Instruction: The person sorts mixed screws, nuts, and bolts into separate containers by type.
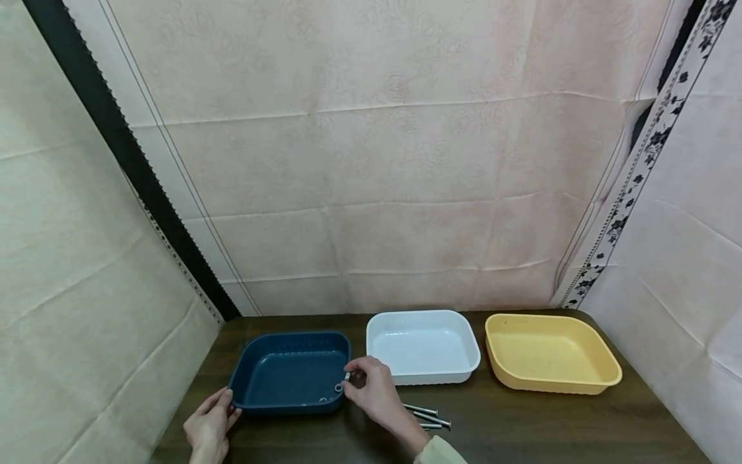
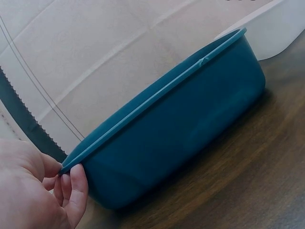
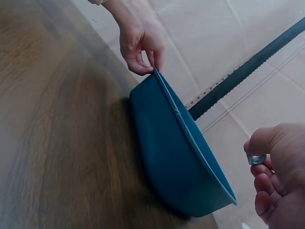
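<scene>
A dark blue plastic tray (image 1: 290, 372) stands at the left of the table. My left hand (image 1: 209, 426) pinches its rim at the front left corner, thumb and fingers on either side of the edge in the left wrist view. Over the tray's right edge, my right hand (image 1: 375, 394) holds a small metal nut (image 3: 257, 159) between thumb and fingertip. Inside the tray, near its front right corner, lie small nuts (image 1: 339, 388), partly hard to make out. Several metal bolts (image 1: 431, 422) lie on the table beside my right wrist, which hides part of them.
A white tray (image 1: 423, 379) stands right of the blue one, and a yellow tray (image 1: 553, 386) stands farther right. Both sit on the dark wooden table (image 1: 522, 425). Pale cloth (image 1: 377, 161) hangs behind and at both sides.
</scene>
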